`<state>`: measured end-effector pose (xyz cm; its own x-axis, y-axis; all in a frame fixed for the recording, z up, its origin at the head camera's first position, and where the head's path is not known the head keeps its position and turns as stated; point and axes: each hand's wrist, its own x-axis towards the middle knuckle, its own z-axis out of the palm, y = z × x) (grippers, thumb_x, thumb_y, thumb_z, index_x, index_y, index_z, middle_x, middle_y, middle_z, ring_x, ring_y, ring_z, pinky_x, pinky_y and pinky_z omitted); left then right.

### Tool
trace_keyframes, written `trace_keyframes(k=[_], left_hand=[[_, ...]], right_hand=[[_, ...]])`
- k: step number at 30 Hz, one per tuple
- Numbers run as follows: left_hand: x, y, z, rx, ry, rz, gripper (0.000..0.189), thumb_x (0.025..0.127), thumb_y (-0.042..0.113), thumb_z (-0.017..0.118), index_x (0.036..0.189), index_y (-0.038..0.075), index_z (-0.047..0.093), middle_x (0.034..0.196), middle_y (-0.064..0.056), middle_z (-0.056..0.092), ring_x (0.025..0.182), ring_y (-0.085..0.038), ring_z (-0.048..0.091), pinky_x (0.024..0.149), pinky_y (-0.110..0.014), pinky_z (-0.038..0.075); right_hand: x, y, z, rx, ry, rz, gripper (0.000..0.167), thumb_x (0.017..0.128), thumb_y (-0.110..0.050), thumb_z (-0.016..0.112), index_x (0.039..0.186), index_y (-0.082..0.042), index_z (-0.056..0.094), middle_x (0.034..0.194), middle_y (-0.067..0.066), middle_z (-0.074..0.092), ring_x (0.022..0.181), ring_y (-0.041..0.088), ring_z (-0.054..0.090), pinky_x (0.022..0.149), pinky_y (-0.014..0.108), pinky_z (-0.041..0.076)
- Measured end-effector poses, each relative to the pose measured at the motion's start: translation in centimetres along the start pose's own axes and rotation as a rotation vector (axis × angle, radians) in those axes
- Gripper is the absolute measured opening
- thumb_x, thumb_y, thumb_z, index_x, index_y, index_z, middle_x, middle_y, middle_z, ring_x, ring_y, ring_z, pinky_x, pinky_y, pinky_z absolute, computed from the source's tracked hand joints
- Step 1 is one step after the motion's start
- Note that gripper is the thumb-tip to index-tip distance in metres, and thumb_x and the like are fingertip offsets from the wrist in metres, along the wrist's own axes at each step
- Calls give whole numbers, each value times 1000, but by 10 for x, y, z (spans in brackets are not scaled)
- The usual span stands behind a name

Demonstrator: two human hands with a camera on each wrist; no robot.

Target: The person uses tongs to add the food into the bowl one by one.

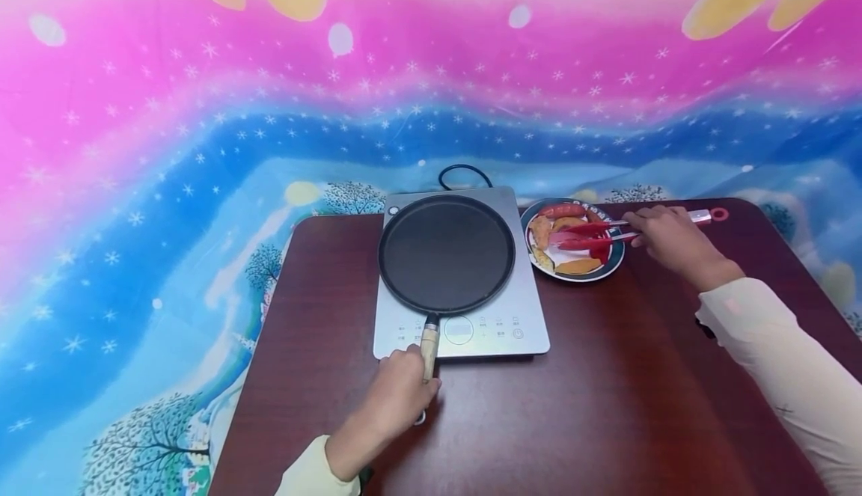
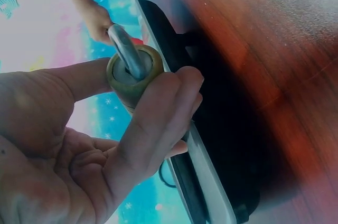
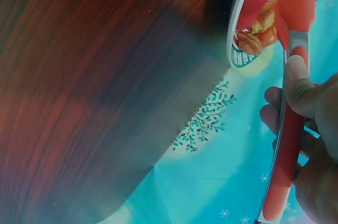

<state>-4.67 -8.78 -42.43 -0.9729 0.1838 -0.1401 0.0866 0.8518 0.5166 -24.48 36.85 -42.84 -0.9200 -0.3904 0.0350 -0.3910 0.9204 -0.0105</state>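
A round black flat pan (image 1: 447,253) rests on a silver induction cooker (image 1: 528,316), its surface bare. My left hand (image 1: 397,391) grips the pan's wood-coloured handle (image 1: 429,346); the left wrist view shows fingers and thumb around the handle's end, with its metal loop (image 2: 129,55). Over a dark-rimmed plate (image 1: 586,278) to the right, my right hand (image 1: 667,238) holds red-tipped tongs (image 1: 702,216). Their tips (image 1: 582,243) are apart and low among the food; whether they touch any piece I cannot tell. On the plate lie a reddish sausage (image 1: 562,210) and several orange-yellow pieces (image 1: 578,266).
The dark red-brown table (image 1: 606,406) has rounded back corners. A black cord (image 1: 465,167) loops behind the cooker. A colourful printed cloth (image 1: 269,144) hangs behind and beside the table. The plate stands close to the cooker's right edge.
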Motion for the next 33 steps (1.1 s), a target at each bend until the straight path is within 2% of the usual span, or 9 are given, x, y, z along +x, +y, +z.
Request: trace_keyframes(k=[8,15,20,27,33], left_hand=[[1,-3,1,0,-16,-1,28,84,13,82,88,-4,60,65,-7,57,52,-14,56,43,-21,44],[2,-4,0,-21,-31,14,27,84,12,80,88,-4,59,64,-7,56,49,-14,55,39,-18,42],[3,-5,0,-29,-35,11,26,83,11,80,88,-4,59,65,-7,56,49,-15,55,40,-19,43],[3,-7,-1,-10,-24,7,26,82,11,80,87,-3,59,64,-7,55,50,-15,55,40,-20,43],[4,-6,-1,7,-19,18,26,81,11,79,87,-4,58,63,-7,55,50,-16,55,42,-23,43]], right_hand=[[0,-7,-14,1,65,-2,55,85,-2,79,136,6,59,129,33,64,117,52,59,100,69,41],[11,-42,-37,-20,157,-40,53,83,-2,80,132,3,63,123,29,68,108,49,65,91,68,49],[31,-77,-50,12,189,-56,45,86,-7,79,128,1,64,113,25,72,99,45,68,80,65,53],[68,-132,-54,59,141,-37,51,87,-8,80,134,1,62,121,24,70,114,45,63,92,65,48],[97,-163,-54,70,111,-58,45,89,0,74,132,0,62,119,19,71,112,42,64,87,60,48]])
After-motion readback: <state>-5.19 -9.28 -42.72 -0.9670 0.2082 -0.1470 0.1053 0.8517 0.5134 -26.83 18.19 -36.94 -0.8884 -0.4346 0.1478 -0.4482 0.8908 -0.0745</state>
